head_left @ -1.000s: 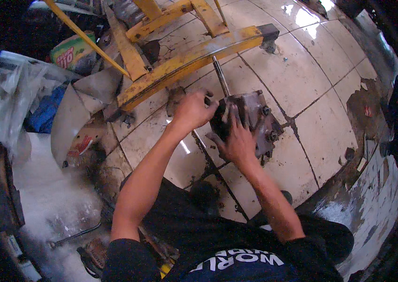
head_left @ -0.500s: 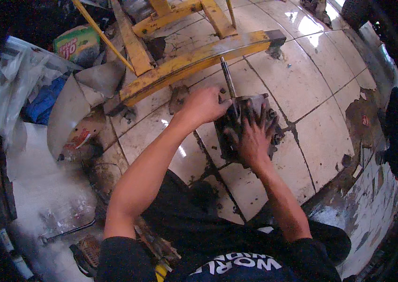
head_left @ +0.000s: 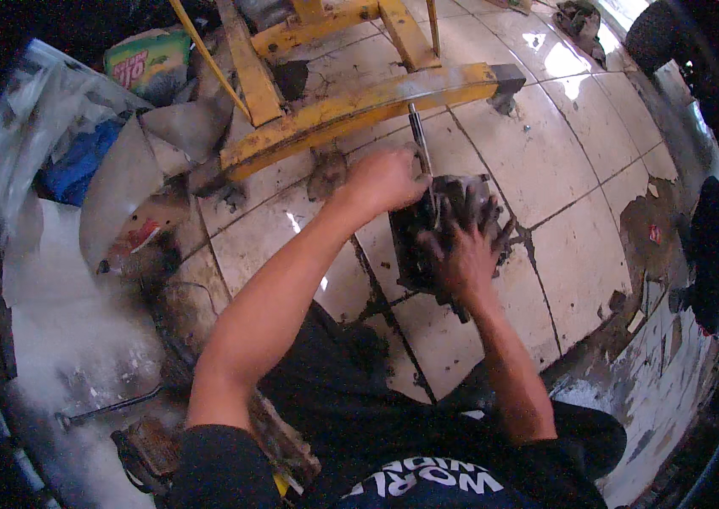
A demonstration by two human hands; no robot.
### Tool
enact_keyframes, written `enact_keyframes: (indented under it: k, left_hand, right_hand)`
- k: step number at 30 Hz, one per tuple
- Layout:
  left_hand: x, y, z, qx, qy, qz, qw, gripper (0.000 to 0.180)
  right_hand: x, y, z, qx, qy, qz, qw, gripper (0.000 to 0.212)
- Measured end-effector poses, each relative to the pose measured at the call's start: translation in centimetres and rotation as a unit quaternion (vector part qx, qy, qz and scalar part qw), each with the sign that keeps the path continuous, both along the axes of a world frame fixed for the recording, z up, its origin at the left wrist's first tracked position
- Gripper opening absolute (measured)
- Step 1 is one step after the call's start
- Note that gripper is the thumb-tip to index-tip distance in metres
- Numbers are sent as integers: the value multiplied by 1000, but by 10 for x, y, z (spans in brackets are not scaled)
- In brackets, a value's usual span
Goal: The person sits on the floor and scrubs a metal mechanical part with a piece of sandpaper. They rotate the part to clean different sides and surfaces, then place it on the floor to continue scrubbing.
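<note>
A dark, greasy block-shaped metal part (head_left: 410,254) sits on the tiled floor before me. Spread across its top and right side is my right hand (head_left: 468,250), fingers apart and blackened. From the part's far left corner a shiny metal rod (head_left: 417,131) reaches up toward a yellow steel frame (head_left: 359,109). My left hand (head_left: 385,180) is closed, its curled fingertips at the rod where it meets the part. The exact grip is partly hidden by the hand itself. The lower end of the rod runs close to my right fingers.
Cardboard sheets (head_left: 117,187), a blue plastic bag (head_left: 84,161) and a green-and-yellow package (head_left: 151,66) lie at the left. A long thin metal bar (head_left: 113,407) rests at the lower left. Dirty light tiles (head_left: 580,280) stretch rightward to a broken, stained edge.
The view has shifted slightly. My left fingers curl in more at the rod, and my right hand has moved a little over the part, its fingers still spread.
</note>
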State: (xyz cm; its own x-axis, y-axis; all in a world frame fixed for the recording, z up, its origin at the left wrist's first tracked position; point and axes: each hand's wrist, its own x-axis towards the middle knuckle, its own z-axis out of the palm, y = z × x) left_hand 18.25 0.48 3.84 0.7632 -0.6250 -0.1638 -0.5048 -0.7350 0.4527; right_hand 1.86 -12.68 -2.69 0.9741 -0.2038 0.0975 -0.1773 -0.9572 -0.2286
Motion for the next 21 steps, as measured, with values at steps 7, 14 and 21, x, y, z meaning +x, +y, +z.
enact_keyframes:
  k: [7,14,21]
  left_hand:
    - [-1,6,2,26,10,4,1000,57]
    - [-2,6,0,49,7,-11,999,62]
    - [-4,10,13,52,36,-4,998,58]
  right_hand:
    - [-9,7,-2,-29,47,-6,998,69]
    - [2,7,-10,-54,22,-5,998,73]
    - [17,-2,-10,-56,0,-9,998,67]
